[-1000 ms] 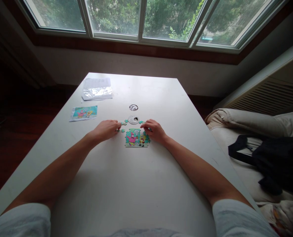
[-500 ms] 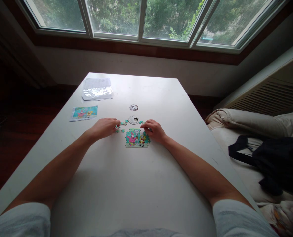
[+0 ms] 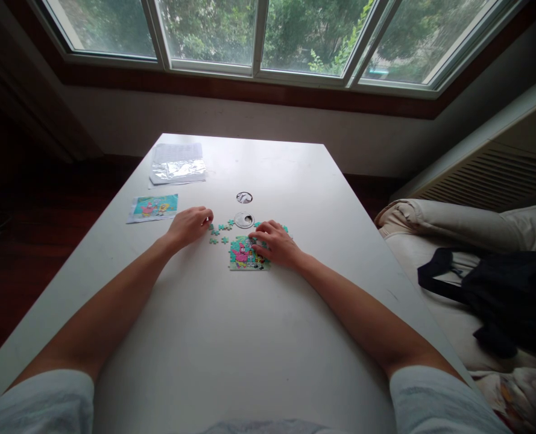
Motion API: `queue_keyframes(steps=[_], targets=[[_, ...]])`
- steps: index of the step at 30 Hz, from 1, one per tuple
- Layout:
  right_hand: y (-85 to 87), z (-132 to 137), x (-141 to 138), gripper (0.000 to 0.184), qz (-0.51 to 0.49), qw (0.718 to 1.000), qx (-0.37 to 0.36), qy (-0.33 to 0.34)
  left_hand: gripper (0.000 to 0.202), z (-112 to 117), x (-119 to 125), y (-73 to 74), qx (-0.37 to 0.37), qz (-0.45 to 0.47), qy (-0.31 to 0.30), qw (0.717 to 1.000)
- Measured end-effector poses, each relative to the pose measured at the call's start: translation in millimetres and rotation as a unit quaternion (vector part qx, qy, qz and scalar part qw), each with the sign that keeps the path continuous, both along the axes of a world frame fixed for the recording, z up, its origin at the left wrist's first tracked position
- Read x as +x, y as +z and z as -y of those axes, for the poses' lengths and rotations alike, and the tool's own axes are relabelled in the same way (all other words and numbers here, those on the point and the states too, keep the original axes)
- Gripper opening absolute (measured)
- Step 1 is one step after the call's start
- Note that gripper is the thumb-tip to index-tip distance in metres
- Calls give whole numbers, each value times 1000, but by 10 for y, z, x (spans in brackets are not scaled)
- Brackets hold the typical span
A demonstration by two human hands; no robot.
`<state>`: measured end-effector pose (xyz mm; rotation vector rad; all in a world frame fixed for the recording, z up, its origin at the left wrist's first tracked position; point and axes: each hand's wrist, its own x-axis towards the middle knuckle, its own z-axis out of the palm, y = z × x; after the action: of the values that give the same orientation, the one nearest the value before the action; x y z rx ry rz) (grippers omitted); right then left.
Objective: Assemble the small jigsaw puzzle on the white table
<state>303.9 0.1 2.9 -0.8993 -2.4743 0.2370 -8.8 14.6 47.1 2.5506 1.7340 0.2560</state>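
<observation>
a: where is the puzzle panel (image 3: 240, 254)?
b: flat, partly beneath the right hand (image 3: 274, 243); its upper right section is covered.

a: state that hand's change.
b: it has shifted from the panel's right edge onto its top. palm down, fingers bent and apart.

a: effect?
b: work appears centred there; piece fit under the fingers cannot be checked.

a: and the left hand (image 3: 192, 225)?
b: drawn back, exposing more loose pieces (image 3: 225, 240) right of its fingertips. fingers curled; cannot tell whether a piece is held.

a: surroundings?
b: a grey disc (image 3: 244, 220) just beyond the right fingertips; a printed sheet (image 3: 154, 207) left of the left hand.
</observation>
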Motion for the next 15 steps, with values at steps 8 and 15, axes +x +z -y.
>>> queue_keyframes(steps=[8,15], targets=[[44,4,6,23,20,999,-13,24,23,-86,-120,-133,9,35,52,998],[63,11,6,19,3,999,-17,44,25,-88,-106,-157,-14,98,-12,995]])
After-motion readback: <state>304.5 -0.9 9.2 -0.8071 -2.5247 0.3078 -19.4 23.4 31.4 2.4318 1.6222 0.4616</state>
